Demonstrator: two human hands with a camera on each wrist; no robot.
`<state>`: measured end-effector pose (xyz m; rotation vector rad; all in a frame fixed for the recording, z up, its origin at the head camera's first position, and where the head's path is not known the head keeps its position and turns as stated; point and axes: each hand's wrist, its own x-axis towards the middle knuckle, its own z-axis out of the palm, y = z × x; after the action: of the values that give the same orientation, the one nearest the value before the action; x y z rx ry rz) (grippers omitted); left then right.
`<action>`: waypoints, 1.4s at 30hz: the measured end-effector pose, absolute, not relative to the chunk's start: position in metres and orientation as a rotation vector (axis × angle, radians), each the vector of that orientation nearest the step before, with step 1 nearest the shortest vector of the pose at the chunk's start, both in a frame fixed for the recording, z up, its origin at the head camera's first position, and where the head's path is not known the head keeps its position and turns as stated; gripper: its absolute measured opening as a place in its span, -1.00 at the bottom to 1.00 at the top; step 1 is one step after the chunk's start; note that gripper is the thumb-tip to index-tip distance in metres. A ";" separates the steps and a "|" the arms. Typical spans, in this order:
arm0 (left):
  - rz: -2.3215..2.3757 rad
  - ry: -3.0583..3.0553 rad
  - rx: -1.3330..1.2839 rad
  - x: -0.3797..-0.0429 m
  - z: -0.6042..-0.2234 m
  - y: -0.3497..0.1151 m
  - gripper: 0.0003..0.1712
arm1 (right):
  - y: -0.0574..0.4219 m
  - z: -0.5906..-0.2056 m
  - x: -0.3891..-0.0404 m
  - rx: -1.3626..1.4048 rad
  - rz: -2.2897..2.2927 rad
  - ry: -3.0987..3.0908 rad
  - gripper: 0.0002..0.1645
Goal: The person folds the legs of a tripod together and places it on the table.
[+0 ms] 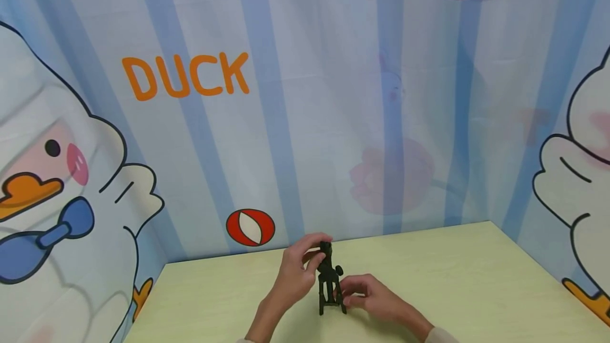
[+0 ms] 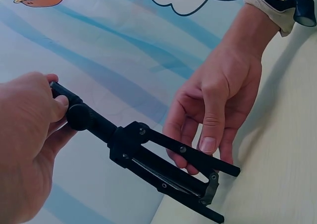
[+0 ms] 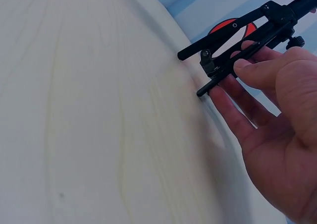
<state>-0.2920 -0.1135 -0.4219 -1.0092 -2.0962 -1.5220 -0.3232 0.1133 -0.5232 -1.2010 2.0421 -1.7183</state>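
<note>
A small black tripod (image 1: pixel 329 279) with its legs slightly spread is between my two hands. My left hand (image 1: pixel 296 274) grips its top end, the thumb and fingers around the head above a round knob (image 2: pixel 79 117). Low on the tripod, my right hand (image 1: pixel 376 298) pinches one leg (image 3: pixel 225 74) between thumb and fingers. In the left wrist view, hinged braces (image 2: pixel 210 188) join the legs near their lower ends. Fingers partly cover the top of the tripod and the leg on the right-hand side.
A pale wood-grain table (image 1: pixel 429 269) lies under the hands. Behind it and at both sides hangs a light blue striped curtain (image 1: pixel 324 120) printed with ducks, a red and white ball and orange letters.
</note>
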 end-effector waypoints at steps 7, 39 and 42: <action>-1.540 -2.113 -1.027 -0.291 -0.421 -0.117 -0.44 | 0.112 -0.522 -0.321 -1.175 -1.667 2.030 -0.77; -1.293 -2.439 -1.018 -0.292 -0.392 -0.126 -0.59 | 0.079 -0.529 -0.310 -0.992 -1.600 2.545 -0.79; -1.278 -2.444 -1.016 -0.292 -0.391 -0.126 -0.60 | 0.079 -0.530 -0.310 -0.985 -1.603 2.554 -0.81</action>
<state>-0.2919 -0.1264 -0.3910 -1.0158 -2.4441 -1.2784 -0.3101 0.0790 -0.5301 -0.9854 2.5539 -1.6028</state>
